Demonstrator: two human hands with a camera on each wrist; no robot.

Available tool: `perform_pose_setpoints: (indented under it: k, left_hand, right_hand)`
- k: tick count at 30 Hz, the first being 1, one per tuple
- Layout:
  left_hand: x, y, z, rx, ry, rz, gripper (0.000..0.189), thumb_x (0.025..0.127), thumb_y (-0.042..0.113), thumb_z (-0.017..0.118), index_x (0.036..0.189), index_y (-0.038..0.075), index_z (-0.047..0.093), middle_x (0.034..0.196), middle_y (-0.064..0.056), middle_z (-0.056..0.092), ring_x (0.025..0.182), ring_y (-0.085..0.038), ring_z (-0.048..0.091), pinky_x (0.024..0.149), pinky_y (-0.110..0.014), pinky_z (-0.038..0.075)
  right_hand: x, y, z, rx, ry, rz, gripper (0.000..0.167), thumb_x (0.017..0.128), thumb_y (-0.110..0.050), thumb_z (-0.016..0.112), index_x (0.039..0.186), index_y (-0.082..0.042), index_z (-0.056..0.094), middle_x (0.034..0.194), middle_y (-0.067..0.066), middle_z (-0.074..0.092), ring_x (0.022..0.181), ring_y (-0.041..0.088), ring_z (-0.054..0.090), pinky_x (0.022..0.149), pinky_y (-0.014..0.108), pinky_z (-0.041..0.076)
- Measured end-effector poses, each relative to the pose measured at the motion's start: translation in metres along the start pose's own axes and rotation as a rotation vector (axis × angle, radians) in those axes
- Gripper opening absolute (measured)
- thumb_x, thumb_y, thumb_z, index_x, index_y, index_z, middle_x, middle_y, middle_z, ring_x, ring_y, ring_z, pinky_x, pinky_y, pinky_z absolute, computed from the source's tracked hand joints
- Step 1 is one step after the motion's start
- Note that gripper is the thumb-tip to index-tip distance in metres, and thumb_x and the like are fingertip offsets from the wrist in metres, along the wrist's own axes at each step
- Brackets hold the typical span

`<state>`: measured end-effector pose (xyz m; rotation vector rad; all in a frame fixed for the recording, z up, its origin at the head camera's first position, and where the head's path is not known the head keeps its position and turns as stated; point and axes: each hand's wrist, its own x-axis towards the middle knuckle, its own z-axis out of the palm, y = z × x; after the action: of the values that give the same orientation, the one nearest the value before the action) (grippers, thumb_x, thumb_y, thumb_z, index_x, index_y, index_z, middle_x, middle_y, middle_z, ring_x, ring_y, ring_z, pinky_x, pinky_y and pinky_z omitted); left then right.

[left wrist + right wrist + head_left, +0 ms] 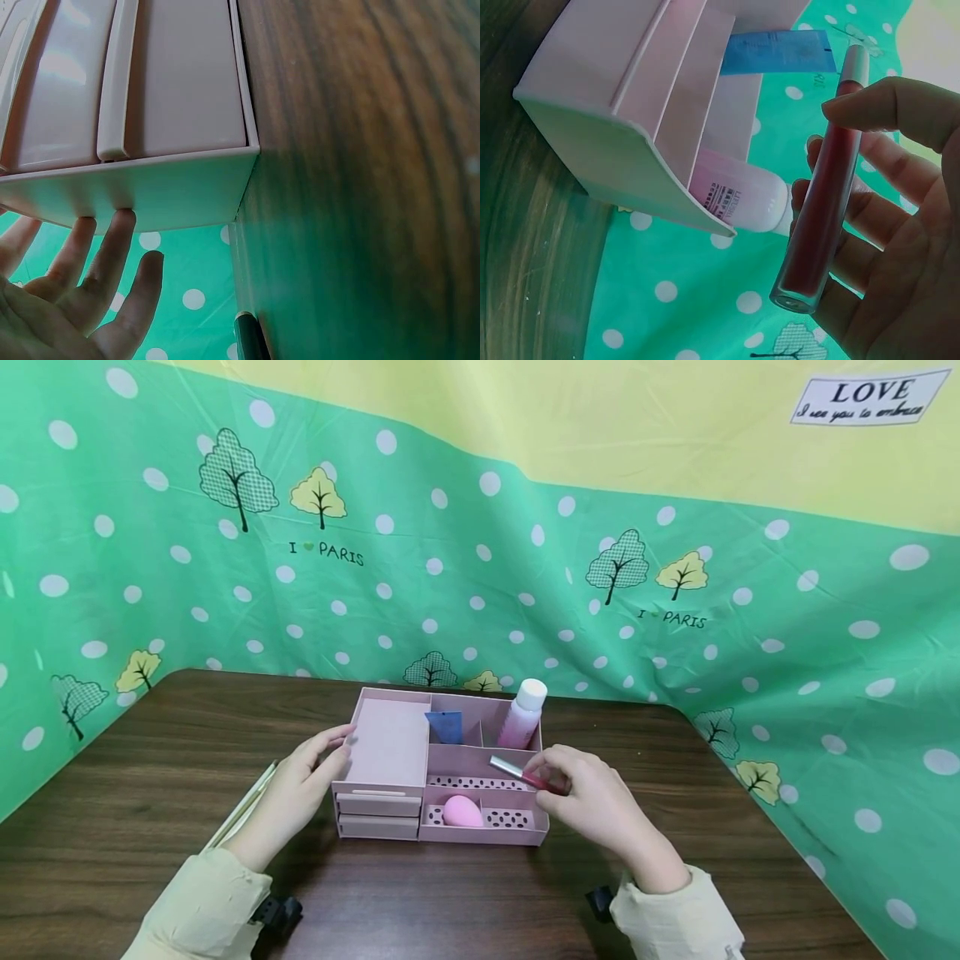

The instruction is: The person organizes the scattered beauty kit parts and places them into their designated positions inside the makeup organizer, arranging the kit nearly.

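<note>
A pink desktop organizer [386, 739] stands on the table, with two drawers at its lower left and open compartments on its right. My left hand [300, 781] rests its fingertips against the organizer's left side, fingers fairly straight, as the left wrist view also shows. Above the middle right compartment, my right hand [588, 789] pinches a tube of red lip gloss [825, 195] with a silver cap, held tilted. A pink makeup sponge [462, 811] sits in the front compartment. At the back are a blue squeeze tube [447, 727] and a white-capped pink bottle [521, 718].
Several thin sticks [243, 806], their kind unclear, lie beside my left forearm and are partly hidden by it. The dark wooden table [442, 902] reaches back to a green dotted cloth [465, 552] hanging behind and at the sides.
</note>
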<state>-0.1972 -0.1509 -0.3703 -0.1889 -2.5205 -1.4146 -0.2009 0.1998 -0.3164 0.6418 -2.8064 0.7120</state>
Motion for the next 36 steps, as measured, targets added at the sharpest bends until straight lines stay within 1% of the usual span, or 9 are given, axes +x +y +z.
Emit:
perform_pose_setpoints:
  k: [5,12,20,24,29,32,36]
  left_hand:
    - [0.000,0.000,0.000,-0.002,-0.003,0.001,0.042,0.105,0.029,0.047,0.142,0.009,0.052,0.140,-0.021,0.055,0.133,-0.037,0.048,0.109,-0.058,0.037]
    - [0.001,-0.001,0.000,-0.009,-0.005,-0.005,0.043,0.105,0.029,0.047,0.143,0.010,0.052,0.141,-0.021,0.055,0.133,-0.036,0.048,0.109,-0.058,0.037]
    - [0.003,-0.001,0.001,-0.006,-0.004,0.000,0.042,0.105,0.029,0.048,0.142,0.009,0.052,0.140,-0.021,0.056,0.132,-0.037,0.049,0.108,-0.057,0.039]
    - [0.003,-0.001,0.001,-0.008,0.001,0.009,0.042,0.105,0.027,0.048,0.141,0.009,0.053,0.139,-0.021,0.056,0.131,-0.036,0.050,0.108,-0.057,0.039]
    - [0.002,0.000,0.001,-0.009,-0.005,0.001,0.042,0.105,0.028,0.047,0.142,0.008,0.052,0.140,-0.021,0.055,0.131,-0.037,0.049,0.108,-0.057,0.039]
    - [0.001,0.000,0.001,-0.008,-0.009,-0.006,0.043,0.105,0.028,0.047,0.142,0.009,0.051,0.140,-0.021,0.055,0.132,-0.037,0.049,0.108,-0.058,0.038]
    - [0.001,0.000,0.000,-0.014,-0.001,-0.002,0.042,0.105,0.027,0.048,0.142,0.008,0.052,0.140,-0.021,0.056,0.132,-0.036,0.049,0.108,-0.056,0.039]
  right_hand:
    - [0.001,-0.002,0.003,-0.003,0.017,-0.006,0.025,0.078,-0.010,0.072,0.095,-0.027,0.069,0.082,-0.014,0.061,0.071,0.007,0.053,0.062,0.025,0.043]
    - [0.002,-0.004,0.006,-0.019,0.032,-0.010,0.023,0.079,-0.011,0.074,0.095,-0.028,0.069,0.074,-0.012,0.052,0.065,0.008,0.048,0.055,0.025,0.040]
    - [0.002,-0.005,0.010,-0.001,0.042,-0.020,0.023,0.080,-0.011,0.074,0.096,-0.026,0.070,0.074,-0.012,0.051,0.067,0.008,0.049,0.055,0.024,0.041]
    - [0.002,-0.006,0.013,0.001,0.062,-0.048,0.025,0.079,-0.008,0.075,0.095,-0.026,0.070,0.073,-0.012,0.050,0.067,0.007,0.047,0.055,0.023,0.040]
    - [0.002,-0.006,0.016,-0.017,0.098,-0.115,0.027,0.080,-0.005,0.074,0.097,-0.026,0.072,0.074,-0.012,0.051,0.068,0.004,0.046,0.056,0.022,0.039]
    - [0.003,-0.006,0.019,-0.037,0.122,-0.148,0.027,0.080,-0.006,0.076,0.100,-0.025,0.074,0.078,-0.013,0.053,0.071,0.005,0.048,0.058,0.022,0.040]
    - [0.004,-0.006,0.023,-0.067,0.143,-0.166,0.028,0.081,-0.008,0.078,0.104,-0.022,0.076,0.087,-0.012,0.061,0.077,0.007,0.051,0.065,0.025,0.044]
